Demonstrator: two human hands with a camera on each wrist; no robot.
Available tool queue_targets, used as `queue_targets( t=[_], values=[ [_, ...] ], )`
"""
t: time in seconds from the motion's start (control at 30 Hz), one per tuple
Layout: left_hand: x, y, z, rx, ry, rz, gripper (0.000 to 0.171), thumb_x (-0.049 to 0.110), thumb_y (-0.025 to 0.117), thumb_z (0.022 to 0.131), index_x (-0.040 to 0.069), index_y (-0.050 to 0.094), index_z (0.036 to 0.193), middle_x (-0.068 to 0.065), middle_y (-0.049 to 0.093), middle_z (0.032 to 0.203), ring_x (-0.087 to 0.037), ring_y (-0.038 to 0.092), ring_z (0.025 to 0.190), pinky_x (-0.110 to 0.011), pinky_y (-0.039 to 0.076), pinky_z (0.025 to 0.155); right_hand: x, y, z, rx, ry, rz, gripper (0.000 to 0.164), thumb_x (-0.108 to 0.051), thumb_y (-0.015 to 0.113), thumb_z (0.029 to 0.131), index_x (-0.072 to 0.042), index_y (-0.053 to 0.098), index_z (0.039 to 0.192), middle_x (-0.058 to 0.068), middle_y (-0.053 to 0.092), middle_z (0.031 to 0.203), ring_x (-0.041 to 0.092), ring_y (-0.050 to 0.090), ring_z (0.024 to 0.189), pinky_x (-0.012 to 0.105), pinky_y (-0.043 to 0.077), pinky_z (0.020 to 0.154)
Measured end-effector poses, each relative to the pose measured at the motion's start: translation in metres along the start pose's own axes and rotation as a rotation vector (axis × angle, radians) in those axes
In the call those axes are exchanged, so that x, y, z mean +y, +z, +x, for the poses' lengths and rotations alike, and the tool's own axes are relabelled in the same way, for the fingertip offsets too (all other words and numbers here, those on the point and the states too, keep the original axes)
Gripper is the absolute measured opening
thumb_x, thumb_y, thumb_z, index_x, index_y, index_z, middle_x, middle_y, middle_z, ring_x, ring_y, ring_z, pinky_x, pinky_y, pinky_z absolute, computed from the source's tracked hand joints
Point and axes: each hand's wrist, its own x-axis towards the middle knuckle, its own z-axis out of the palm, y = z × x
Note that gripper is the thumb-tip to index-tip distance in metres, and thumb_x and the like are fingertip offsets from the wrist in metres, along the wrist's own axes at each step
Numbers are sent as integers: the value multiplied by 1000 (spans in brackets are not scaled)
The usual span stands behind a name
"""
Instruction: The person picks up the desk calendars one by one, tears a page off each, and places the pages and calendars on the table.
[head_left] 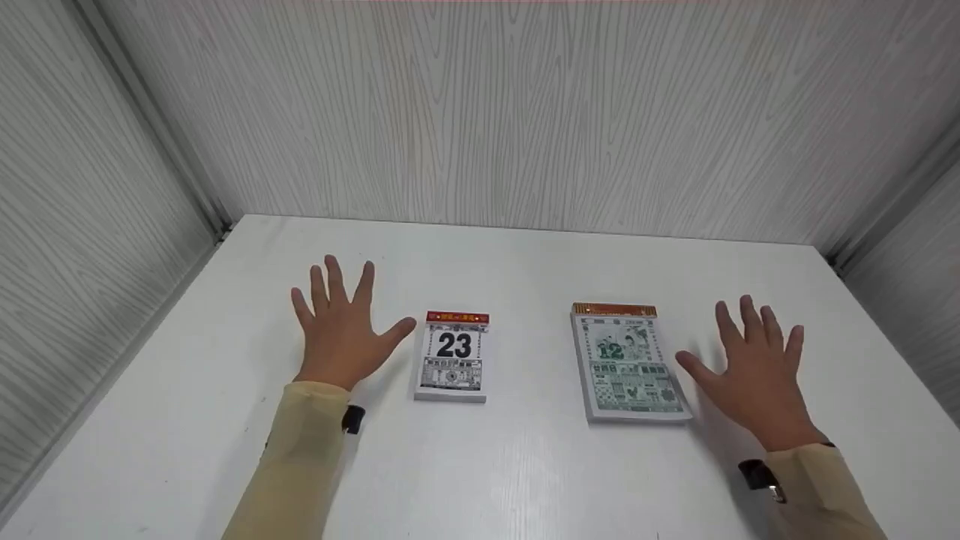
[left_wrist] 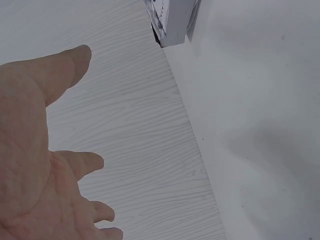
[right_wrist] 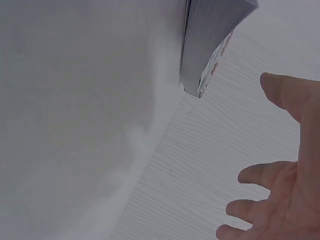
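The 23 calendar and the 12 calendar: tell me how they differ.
The 23 calendar is smaller than the 12 calendar. The 23 calendar is printed in black, the 12 calendar in green. The 23 calendar is red along the top, the 12 calendar orange-brown. Both lie face up on the table.

White tabletop (head_left: 525, 472), wood-grained back panel (head_left: 480, 112), matching side panels (head_left: 67, 225)
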Motion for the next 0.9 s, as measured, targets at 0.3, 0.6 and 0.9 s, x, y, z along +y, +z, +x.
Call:
queue_targets(
  t=[0.3, 0.6, 0.9],
  values=[
    [2, 0, 0, -12, -1, -5, 96, 61, 61, 95, 9, 21, 165, -33, -4, 168, -51, -6, 155, -73, -8, 118, 4, 0, -4, -17, 14, 5, 93, -57, 59, 99, 7, 26, 159, 38, 13, 164, 59, 9, 150, 74, -11, 115],
    [0, -5, -4, -22, -28, -39, 95, 57, 62, 96, 7, 20, 165, -33, -4, 168, -51, -6, 155, -74, -6, 117, 4, 3, -3, -36, 15, 12, 93, -58, 59, 99, 7, 30, 158, 39, 14, 163, 60, 12, 149, 76, -8, 115],
    [-2, 1, -1, -38, 9, -42, 95, 59, 62, 96, 9, 20, 165, -32, -2, 168, -49, -4, 156, -72, -4, 119, 1, 5, -1, -3, -21, -3, 90, -55, 64, 97, 5, 34, 157, 38, 20, 162, 57, 15, 149, 75, -7, 116]
  ],
)
